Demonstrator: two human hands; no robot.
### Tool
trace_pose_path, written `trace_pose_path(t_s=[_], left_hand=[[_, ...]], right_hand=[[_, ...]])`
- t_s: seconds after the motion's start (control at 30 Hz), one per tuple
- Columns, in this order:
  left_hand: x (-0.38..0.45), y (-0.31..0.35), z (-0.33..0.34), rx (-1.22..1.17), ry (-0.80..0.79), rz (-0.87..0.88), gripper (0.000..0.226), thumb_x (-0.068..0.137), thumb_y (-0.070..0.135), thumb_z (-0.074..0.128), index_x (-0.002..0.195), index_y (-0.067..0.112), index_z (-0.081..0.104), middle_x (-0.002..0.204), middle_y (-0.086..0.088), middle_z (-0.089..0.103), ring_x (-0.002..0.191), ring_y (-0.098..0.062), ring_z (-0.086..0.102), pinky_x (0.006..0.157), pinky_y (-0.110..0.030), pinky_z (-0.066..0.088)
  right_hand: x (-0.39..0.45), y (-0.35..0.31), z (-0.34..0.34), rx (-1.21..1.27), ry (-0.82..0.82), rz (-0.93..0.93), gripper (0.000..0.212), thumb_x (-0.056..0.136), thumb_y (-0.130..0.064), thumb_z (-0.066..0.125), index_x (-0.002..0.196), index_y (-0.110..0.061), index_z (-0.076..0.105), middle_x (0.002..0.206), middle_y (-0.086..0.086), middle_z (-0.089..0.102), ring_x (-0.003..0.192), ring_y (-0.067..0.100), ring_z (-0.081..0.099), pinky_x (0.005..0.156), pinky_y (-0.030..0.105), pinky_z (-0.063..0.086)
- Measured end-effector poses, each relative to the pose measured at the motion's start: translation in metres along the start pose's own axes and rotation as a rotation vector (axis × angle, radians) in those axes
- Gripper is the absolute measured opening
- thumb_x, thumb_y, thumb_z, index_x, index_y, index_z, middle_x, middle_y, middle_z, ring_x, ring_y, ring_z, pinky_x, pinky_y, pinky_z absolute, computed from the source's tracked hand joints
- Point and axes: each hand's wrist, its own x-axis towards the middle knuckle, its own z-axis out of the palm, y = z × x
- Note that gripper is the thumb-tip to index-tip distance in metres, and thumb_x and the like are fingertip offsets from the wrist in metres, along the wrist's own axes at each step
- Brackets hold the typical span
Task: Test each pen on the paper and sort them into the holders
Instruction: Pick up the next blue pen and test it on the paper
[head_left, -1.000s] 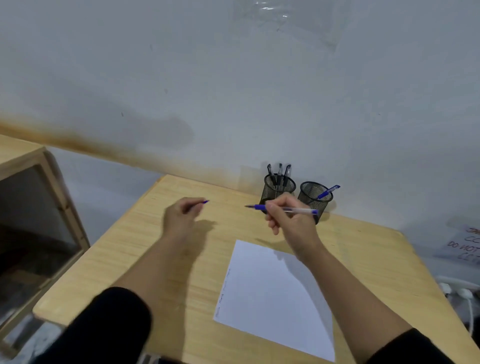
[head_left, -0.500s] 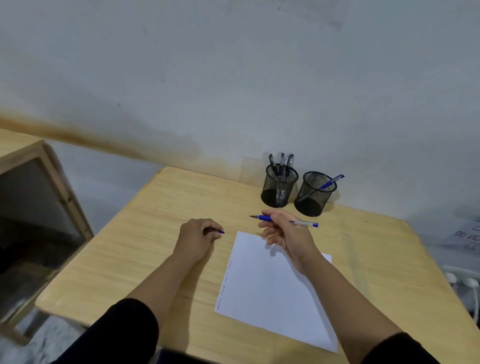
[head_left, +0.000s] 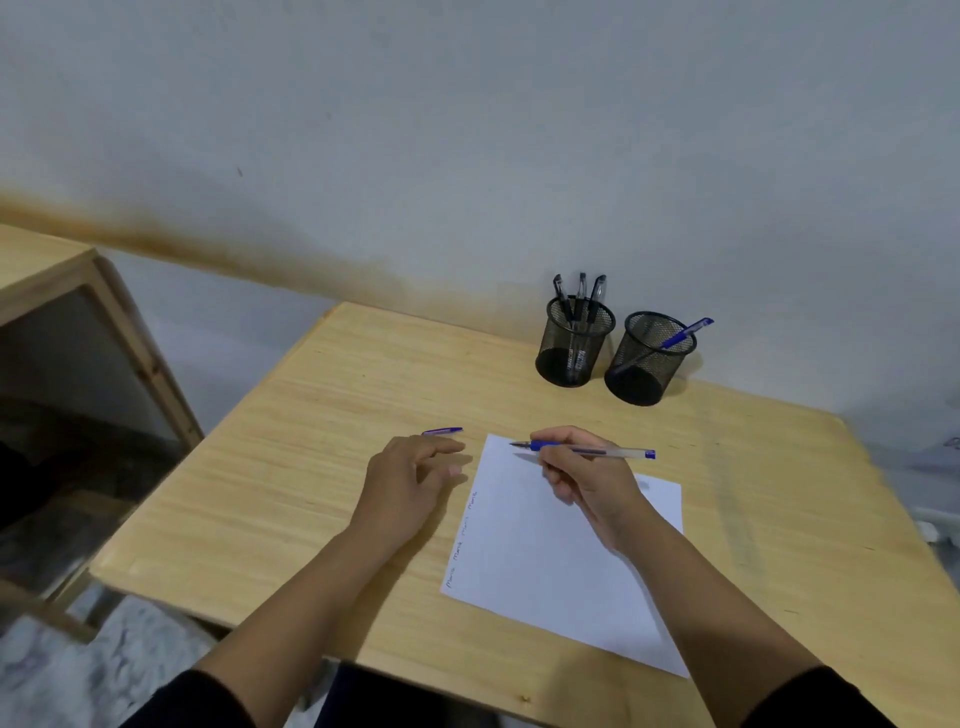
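My right hand (head_left: 587, 475) grips an uncapped blue pen (head_left: 597, 451), tip pointing left over the top left corner of the white paper (head_left: 545, 566). Small words run along the paper's left edge. My left hand (head_left: 405, 480) rests on the wooden table (head_left: 291, 467) left of the paper, fingers relaxed. The blue pen cap (head_left: 442, 431) lies on the table just beyond its fingertips. At the back stand two black mesh holders: the left holder (head_left: 574, 340) has three black pens, the right holder (head_left: 649, 358) has one blue pen (head_left: 680, 335).
A wall runs right behind the holders. A wooden shelf unit (head_left: 104, 332) stands to the left of the table, with a gap of floor between them. The table's near and left edges are close to my arms.
Both hands came down from the holders toward the paper. My left hand let go of the blue cap, which now lies on the table. My right hand brought the pen over the paper's corner.
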Motion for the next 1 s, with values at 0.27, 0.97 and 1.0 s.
trace_pose_path(t_s=[0.27,0.97,1.0], left_hand=[[-0.006,-0.01,0.004,0.16,-0.186,0.147,0.021,0.081,0.024,0.068,0.102,0.025,0.07,0.106,0.011,0.067,0.107,-0.008,0.051,0.086,0.0,0.027],[-0.004,-0.013,0.006,0.263,-0.169,0.221,0.027,0.083,0.027,0.065,0.109,0.023,0.067,0.115,0.005,0.065,0.114,-0.011,0.05,0.087,-0.003,0.024],[-0.004,-0.012,0.006,0.266,-0.171,0.221,0.027,0.084,0.028,0.064,0.11,0.023,0.067,0.115,0.005,0.065,0.114,-0.01,0.049,0.088,-0.006,0.025]], right_hand=[[0.008,0.011,0.027,-0.09,-0.055,0.044,0.017,0.088,-0.004,0.051,0.075,-0.013,0.057,0.057,0.004,0.052,0.047,0.013,0.037,0.041,0.02,0.026],[0.019,0.027,0.036,-0.415,-0.108,-0.149,0.02,0.085,-0.003,0.054,0.07,-0.017,0.056,0.051,-0.004,0.05,0.049,0.011,0.045,0.053,0.024,0.039],[0.019,0.028,0.036,-0.422,-0.105,-0.152,0.017,0.085,-0.003,0.053,0.071,-0.014,0.056,0.053,0.0,0.049,0.051,0.015,0.044,0.053,0.027,0.038]])
